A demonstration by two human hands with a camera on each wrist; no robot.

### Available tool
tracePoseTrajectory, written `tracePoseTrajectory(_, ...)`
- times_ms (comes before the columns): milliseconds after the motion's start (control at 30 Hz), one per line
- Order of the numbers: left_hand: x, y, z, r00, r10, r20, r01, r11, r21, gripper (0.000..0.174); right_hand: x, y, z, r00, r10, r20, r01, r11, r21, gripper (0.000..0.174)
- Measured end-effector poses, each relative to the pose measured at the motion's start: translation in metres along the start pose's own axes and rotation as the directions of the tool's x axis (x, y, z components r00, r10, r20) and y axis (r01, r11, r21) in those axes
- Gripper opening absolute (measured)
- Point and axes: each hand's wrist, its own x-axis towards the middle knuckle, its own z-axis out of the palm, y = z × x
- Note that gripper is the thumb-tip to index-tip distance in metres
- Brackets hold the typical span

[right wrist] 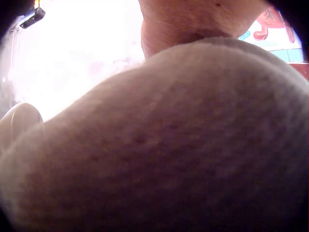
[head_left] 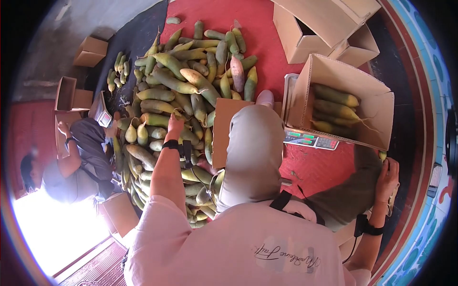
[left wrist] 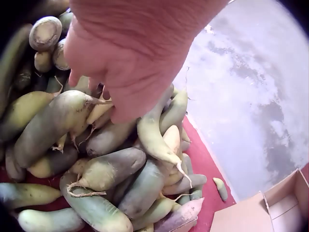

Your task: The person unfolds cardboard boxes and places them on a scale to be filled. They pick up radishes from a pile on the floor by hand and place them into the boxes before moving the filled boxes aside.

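Observation:
My left hand [head_left: 175, 125] reaches into a heap of green radishes. In the left wrist view, its thumb and fingers pinch the thin root end of a green radish [left wrist: 53, 123]. Beside my right leg is my right hand [head_left: 387, 180], fingers curled; the yellow-green tip of a radish [head_left: 383, 155] shows at its fingertips, with the rest mostly hidden. My trouser knee [right wrist: 159, 145] fills the right wrist view and covers that hand. Several green radishes [head_left: 336, 108] lie in the open cardboard box [head_left: 344, 71], which stands on a digital scale [head_left: 310, 139].
More cardboard boxes [head_left: 305, 28] stand at the back right. A cardboard flap [head_left: 222, 131] is beside my left knee. Red sheeting [head_left: 267, 28] covers the floor. At the left, another person [head_left: 71, 162] sits by a second scale [head_left: 101, 112] and a small radish group [head_left: 119, 71].

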Motion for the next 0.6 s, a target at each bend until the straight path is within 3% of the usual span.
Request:
tracePoseTrajectory(33, -0.004, 0.004, 0.004, 0.993, 0.056, -0.102, -0.035, 0.979, 0.203, 0.058, 0.000, 0.001, 0.001, 1.000, 0.001, -0.002, -0.001, 1.000, -0.003, 0.012)
tracePoseTrajectory(67, -0.008, 0.006, 0.005, 0.993, 0.058, -0.101, -0.037, 0.979, 0.202, 0.058, -0.001, 0.002, 0.002, 1.000, 0.006, 0.007, -0.006, 1.000, -0.011, 0.012)
tracePoseTrajectory(133, -0.024, 0.025, -0.006, 0.996, 0.048, -0.075, -0.016, 0.927, 0.375, 0.045, 0.000, 0.003, 0.003, 1.000, 0.011, 0.012, -0.011, 1.000, -0.019, 0.012)
tracePoseTrajectory(167, -0.023, 0.019, -0.002, 0.990, 0.094, -0.109, -0.050, 0.934, 0.354, 0.034, 0.000, 0.002, 0.003, 1.000, 0.000, 0.017, 0.001, 1.000, -0.025, 0.013)
tracePoseTrajectory(267, -0.020, 0.009, 0.009, 0.985, 0.169, -0.046, -0.147, 0.939, 0.310, 0.030, 0.002, -0.004, 0.002, 1.000, -0.003, 0.028, 0.004, 0.999, -0.036, 0.013)
tracePoseTrajectory(333, -0.026, 0.000, 0.016, 0.965, 0.241, -0.108, -0.204, 0.939, 0.277, 0.027, 0.003, -0.006, 0.001, 0.999, 0.008, 0.034, -0.007, 0.999, -0.040, 0.013)
tracePoseTrajectory(400, -0.030, -0.007, 0.017, 0.880, 0.473, -0.035, -0.428, 0.825, 0.369, 0.025, 0.003, -0.006, 0.001, 1.000, -0.020, 0.020, 0.020, 0.999, -0.033, 0.012)
tracePoseTrajectory(467, -0.042, -0.005, 0.014, 0.885, 0.465, -0.010, -0.411, 0.793, 0.450, 0.019, 0.003, -0.011, -0.001, 1.000, -0.011, 0.011, 0.011, 1.000, -0.023, 0.011)
tracePoseTrajectory(500, -0.047, -0.004, 0.012, 0.933, 0.355, -0.062, -0.343, 0.928, 0.146, 0.017, 0.004, -0.013, -0.002, 1.000, -0.002, 0.005, 0.002, 1.000, -0.016, 0.011)
tracePoseTrajectory(533, -0.050, -0.001, 0.009, 0.970, 0.232, -0.070, -0.241, 0.955, -0.175, 0.016, 0.004, -0.012, -0.002, 1.000, 0.005, -0.001, -0.005, 1.000, -0.016, 0.011)
tracePoseTrajectory(600, -0.052, 0.009, -0.002, 0.981, 0.175, -0.080, -0.185, 0.971, -0.150, 0.018, 0.004, -0.012, -0.002, 1.000, -0.015, -0.012, 0.015, 1.000, 0.019, 0.008)
